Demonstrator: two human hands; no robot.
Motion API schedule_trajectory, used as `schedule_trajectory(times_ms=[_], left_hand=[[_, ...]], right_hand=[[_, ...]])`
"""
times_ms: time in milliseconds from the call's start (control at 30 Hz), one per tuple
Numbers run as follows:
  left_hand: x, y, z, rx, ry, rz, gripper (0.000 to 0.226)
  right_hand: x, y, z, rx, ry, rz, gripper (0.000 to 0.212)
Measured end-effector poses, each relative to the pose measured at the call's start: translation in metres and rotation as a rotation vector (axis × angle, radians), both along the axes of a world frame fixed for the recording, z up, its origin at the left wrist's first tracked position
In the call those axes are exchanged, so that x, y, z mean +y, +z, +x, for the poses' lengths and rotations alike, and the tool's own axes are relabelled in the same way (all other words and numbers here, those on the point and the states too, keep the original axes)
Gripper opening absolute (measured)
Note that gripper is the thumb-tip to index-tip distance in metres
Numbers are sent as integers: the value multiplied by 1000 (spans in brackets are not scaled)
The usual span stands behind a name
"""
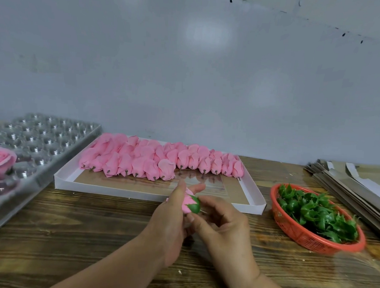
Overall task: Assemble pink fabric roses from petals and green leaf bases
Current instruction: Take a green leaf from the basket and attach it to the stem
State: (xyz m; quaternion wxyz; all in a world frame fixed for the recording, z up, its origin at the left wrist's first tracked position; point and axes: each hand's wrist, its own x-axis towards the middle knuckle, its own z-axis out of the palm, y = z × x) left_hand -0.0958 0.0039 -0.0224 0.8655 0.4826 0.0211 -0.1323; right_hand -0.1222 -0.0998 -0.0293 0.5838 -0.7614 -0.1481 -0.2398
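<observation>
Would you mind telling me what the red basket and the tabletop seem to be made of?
The red basket looks like moulded plastic: glossy rim, regular perforated mesh wall. The tabletop looks like dark-stained wood with streaky grain and a matte finish, though it might be a printed laminate.

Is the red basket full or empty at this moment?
Full, or nearly. The red basket is heaped with green leaf bases across its whole width, some rising above the rim, and none of its floor shows.
</observation>
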Motion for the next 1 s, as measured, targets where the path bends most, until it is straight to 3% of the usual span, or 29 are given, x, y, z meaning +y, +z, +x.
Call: schedule_trajectory(times_ms=[133,400,633,767,867,933,1000], left_hand=[[-1,0,-3,13,-40,-2,46],[-1,6,-1,124,-57,-84,46],[1,3,1,215,-119,-86,50],[0,-1,4,190,-197,-68,71],[2,-7,5,62,-278,-27,97],[1,-11,3,-41,-321,-27,99],[0,-15,1,-130,-344,-50,91]], right_hand=[[-6,-2,3,-153,-115,-306,28],[-8,1,3,-421,-184,-552,31],[-12,6,4,-540,-124,-862,33],[-10,4,3,-318,-108,-650,25],[-11,11,5,35,14,-145,20],[-11,14,5,205,116,186,20],[-8,17,4,326,200,374,9]])
